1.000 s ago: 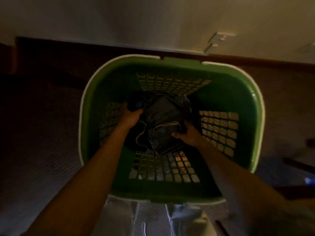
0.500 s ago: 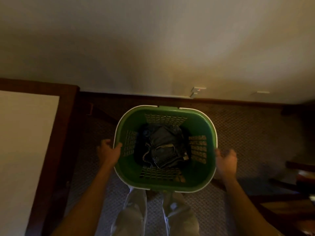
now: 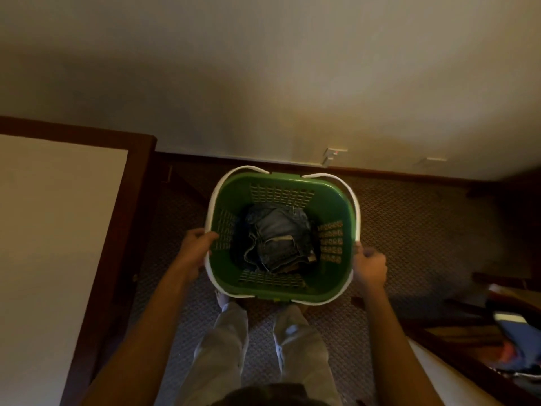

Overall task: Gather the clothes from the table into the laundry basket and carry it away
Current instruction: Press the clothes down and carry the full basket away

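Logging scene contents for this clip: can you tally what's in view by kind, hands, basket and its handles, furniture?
Hands: 2, left hand and right hand, each gripping a handle
Green plastic laundry basket: 1, holding denim clothes (pile, pieces not countable)
White basket handles: 2, left and right
Dark wooden table with pale top: 1
Total: 6

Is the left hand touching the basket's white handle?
Touching. The head view shows the left hand curled round the white handle of the green basket.
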### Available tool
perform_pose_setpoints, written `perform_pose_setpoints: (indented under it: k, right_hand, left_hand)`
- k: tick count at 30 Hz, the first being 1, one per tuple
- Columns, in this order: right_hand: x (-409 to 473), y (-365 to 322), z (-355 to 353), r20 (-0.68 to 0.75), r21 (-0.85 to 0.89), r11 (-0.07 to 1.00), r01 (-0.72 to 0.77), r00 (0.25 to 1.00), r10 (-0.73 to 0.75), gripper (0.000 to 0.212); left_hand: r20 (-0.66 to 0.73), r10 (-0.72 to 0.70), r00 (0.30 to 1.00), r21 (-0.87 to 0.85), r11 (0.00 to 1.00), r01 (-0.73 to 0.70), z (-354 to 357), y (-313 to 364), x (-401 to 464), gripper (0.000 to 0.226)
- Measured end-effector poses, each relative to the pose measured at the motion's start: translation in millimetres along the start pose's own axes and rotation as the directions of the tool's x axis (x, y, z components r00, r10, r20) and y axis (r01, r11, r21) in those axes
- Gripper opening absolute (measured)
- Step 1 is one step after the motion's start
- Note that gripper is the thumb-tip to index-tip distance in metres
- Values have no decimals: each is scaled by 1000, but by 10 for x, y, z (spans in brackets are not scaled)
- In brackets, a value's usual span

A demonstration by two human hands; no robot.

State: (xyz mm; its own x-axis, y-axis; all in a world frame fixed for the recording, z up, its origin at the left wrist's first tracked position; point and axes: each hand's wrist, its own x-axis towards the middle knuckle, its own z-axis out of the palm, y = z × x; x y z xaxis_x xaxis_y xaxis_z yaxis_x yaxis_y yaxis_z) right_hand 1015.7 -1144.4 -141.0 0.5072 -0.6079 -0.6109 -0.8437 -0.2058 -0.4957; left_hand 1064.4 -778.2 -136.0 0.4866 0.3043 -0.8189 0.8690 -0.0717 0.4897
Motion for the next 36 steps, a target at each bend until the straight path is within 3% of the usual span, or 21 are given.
perform_pose_setpoints:
  k: [3,7,10,13,16,18,21,27,31,36]
  right_hand:
    - [-451,-230,74,90,45,987,151,984,-155,27]
    - [-862,-383,369,160,-47,979,196,969,-187,31]
    - [-952,-514,323,150,-114,970,213,969,-195,31]
    - [-956,-571,102,324,-208,933,294,921,-218,37]
    - [-954,-504,-144,453,-291,873,391,860,-235,42]
    - [-994,-473,-285,459,-298,856,423,849,-260,43]
    - [-1095,-479,-414,426,-228,894,387,865,-266,35]
    - [-990,-660,-284,374,-179,921,346,890,-262,43]
    - [-820,-885,-142,357,-109,952,285,906,-230,50]
    - [-520,-991,156,404,-6,996,92,911,-82,69]
  left_hand:
    - [141,-4,990,92,996,-9,94,170,-327,30]
    - [285,78,955,306,937,-168,412,256,-755,12]
    - [321,108,941,354,908,-225,426,361,-911,23]
    - [382,55,922,392,895,-216,259,481,-1010,13]
    - [450,53,891,506,807,-303,37,492,-974,44]
    - [462,58,885,563,751,-344,-111,493,-914,52]
    - [450,88,888,609,697,-378,-272,552,-793,47]
    - [483,75,872,540,759,-364,-150,779,-741,32]
    - [441,19,897,381,901,-207,215,822,-623,52]
    - [368,-70,927,172,985,6,646,782,-533,57]
